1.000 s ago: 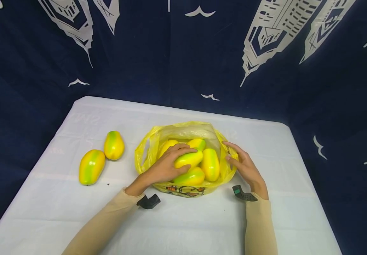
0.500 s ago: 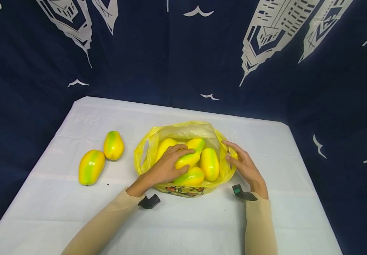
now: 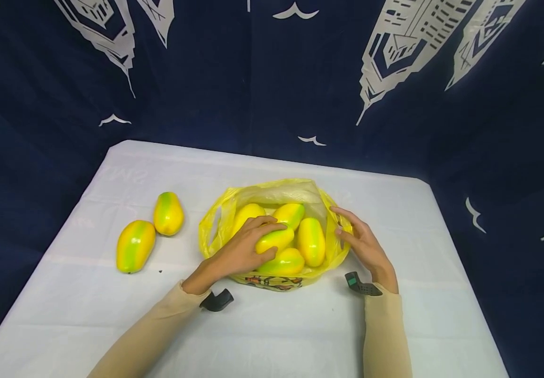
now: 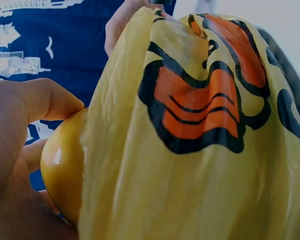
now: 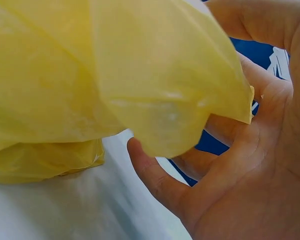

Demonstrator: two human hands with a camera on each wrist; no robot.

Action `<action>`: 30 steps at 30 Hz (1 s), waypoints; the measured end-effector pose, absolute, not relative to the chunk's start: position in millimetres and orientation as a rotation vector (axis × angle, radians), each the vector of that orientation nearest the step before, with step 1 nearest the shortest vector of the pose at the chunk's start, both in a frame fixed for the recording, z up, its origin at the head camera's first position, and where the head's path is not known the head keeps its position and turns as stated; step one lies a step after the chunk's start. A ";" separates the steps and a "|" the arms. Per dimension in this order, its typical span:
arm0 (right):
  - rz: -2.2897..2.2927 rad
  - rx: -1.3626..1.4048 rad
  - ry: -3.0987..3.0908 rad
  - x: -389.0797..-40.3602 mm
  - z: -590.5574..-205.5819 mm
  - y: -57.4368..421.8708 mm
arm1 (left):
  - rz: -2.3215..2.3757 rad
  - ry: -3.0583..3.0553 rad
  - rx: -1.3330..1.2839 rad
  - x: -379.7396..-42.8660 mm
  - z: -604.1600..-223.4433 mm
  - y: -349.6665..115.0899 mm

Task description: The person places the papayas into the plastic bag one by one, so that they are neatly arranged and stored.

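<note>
A yellow plastic bag [image 3: 335,257] stands with its mouth wide in the middle of the table, several yellow-green papayas [image 3: 311,242] inside it. My left hand [image 3: 241,247] reaches over the bag's near left rim and grips the topmost papaya [image 3: 276,239], thumb on the near side and fingers across the far side. In the left wrist view that papaya [image 4: 65,165] shows beside the bag's printed wall [image 4: 195,110]. At the right rim my right hand [image 3: 366,244] holds the bag's edge; the right wrist view has the yellow film [image 5: 165,75] between thumb and fingers.
Two more papayas lie left of the bag, a larger one [image 3: 136,247] in front and a smaller one [image 3: 168,213] behind, close together. A white cloth [image 3: 300,331] covers the table. Behind hangs a dark blue curtain [image 3: 205,105] with white printed shapes.
My left hand has shifted slightly left with the gripped papaya, and more of the papaya behind it shows. The right hand stays at the bag's edge.
</note>
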State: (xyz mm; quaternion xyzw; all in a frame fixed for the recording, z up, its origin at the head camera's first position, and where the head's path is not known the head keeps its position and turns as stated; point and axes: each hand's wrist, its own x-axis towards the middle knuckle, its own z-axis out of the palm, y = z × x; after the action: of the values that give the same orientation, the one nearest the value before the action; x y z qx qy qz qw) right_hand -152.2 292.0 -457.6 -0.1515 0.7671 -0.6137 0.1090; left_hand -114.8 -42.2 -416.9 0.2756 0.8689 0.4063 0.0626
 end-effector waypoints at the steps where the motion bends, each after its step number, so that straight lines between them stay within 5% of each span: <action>1: -1.809 -0.444 2.252 -152.4 -456.9 291.7 | 1.226 2.630 0.835 -114.9 -416.8 -42.1; 30: -1.809 -0.436 2.247 -152.8 -455.5 292.7 | 1.372 2.688 0.871 -109.2 -401.2 -59.5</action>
State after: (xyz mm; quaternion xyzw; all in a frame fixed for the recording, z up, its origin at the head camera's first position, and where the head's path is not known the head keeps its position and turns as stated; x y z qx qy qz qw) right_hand -152.8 292.7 -455.5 -0.1484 0.7655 -0.6160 0.1119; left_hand -109.2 -59.5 -401.2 0.2772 0.8558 0.4369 0.0003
